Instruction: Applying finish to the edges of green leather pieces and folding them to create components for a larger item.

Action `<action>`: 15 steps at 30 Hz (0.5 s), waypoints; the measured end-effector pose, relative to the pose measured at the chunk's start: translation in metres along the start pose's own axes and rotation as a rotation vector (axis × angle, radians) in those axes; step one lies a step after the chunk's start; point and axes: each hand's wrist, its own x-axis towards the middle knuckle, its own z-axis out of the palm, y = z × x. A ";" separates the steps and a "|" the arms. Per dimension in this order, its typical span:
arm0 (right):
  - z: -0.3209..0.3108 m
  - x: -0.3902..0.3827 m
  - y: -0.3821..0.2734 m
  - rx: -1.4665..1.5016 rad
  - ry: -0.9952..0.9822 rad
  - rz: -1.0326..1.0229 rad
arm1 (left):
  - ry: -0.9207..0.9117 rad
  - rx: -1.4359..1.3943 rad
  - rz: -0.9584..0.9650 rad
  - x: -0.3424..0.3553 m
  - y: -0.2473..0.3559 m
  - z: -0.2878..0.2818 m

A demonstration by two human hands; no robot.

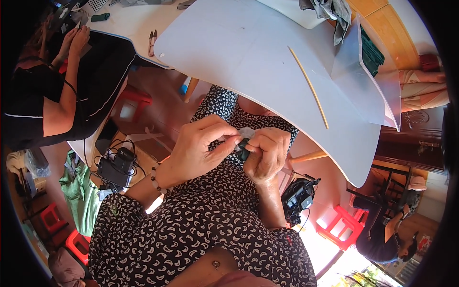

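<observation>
Above my lap, at the near edge of the white table (pixel 239 52), both hands are closed on a small dark green piece of fabric (pixel 243 149). A pale grey, crumpled bit (pixel 246 132) shows behind it between the fingers. My left hand (pixel 201 146) pinches it from the left with thumb and forefinger. From the right, my right hand (pixel 267 153) grips it, thumb on top and fingers curled. The fingers hide much of its shape. On the tabletop lie a thin yellow stick (pixel 310 88) and a pair of thread snips (pixel 152 43).
A clear plastic bin (pixel 359 83) with dark green cloth (pixel 371 52) stands at the table's right. Grey cloth (pixel 334 14) hangs over a white tub (pixel 296 13). Another person (pixel 52 105) works at left. A black box with cables (pixel 117 165) and a red stool (pixel 342 227) flank me.
</observation>
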 end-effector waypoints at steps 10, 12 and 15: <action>0.005 -0.013 -0.005 0.054 0.134 -0.023 | -0.058 -0.512 -0.387 -0.006 0.008 0.013; 0.014 -0.015 -0.006 0.264 0.269 0.092 | -0.124 -0.583 -0.474 -0.008 0.010 0.013; 0.019 -0.019 -0.006 0.499 0.135 0.308 | -0.046 -0.549 -0.472 -0.008 0.008 0.017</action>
